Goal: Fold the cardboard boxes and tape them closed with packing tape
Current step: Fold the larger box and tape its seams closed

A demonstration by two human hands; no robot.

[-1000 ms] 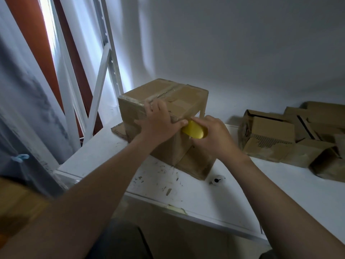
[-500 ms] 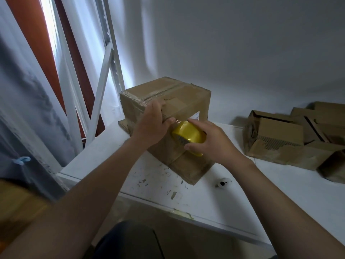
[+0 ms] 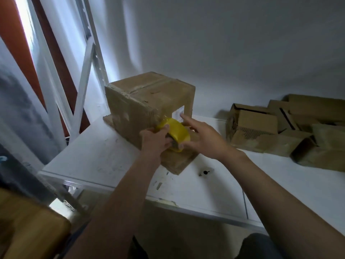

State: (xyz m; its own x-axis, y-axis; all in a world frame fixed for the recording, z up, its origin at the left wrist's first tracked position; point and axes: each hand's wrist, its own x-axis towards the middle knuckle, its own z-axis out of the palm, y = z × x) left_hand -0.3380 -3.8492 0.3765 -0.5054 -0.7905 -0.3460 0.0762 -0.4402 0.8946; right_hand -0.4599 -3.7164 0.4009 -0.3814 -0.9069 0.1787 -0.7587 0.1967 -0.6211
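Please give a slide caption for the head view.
Left hand grips yellow tape roll at a cardboard box; right hand open beside it.

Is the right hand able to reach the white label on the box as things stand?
Probably yes. The right hand holds its index finger straight, almost at the white label, with nothing between; the tape roll, gripped by the left hand, sits lower.

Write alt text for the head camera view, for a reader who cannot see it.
A person's left hand grips a yellow tape roll at a corner of a closed cardboard box on a white table. The right hand, spread open, reaches toward the box beside the roll. Other boxes lie to the right.
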